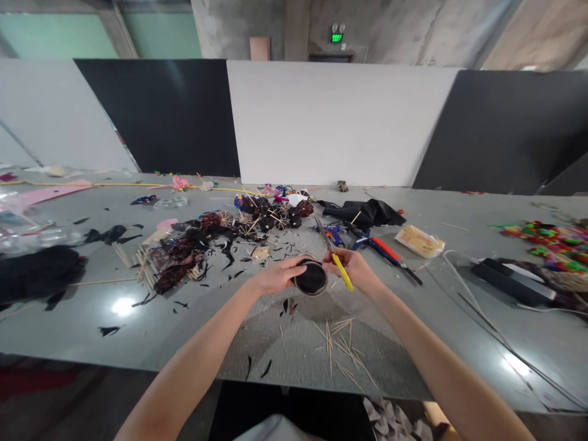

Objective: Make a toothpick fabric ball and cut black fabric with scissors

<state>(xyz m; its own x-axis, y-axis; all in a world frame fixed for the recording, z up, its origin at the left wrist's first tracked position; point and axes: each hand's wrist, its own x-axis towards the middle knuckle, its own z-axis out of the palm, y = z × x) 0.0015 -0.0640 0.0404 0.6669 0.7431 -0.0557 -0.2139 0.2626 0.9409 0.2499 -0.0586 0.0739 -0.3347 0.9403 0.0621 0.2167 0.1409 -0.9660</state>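
Note:
My left hand is closed round a small round black piece, held above the grey table. My right hand grips yellow-handled scissors; their blades point up and away, right beside the black piece. Both hands meet at the table's middle. Loose wooden toothpicks lie on the table just below my hands, with small black scraps beside them.
A heap of dark fabric balls stuck with toothpicks lies beyond my hands. A black cloth, red-handled pliers, a yellowish packet and a black box lie to the right. Black fabric lies far left. Black and white panels stand behind.

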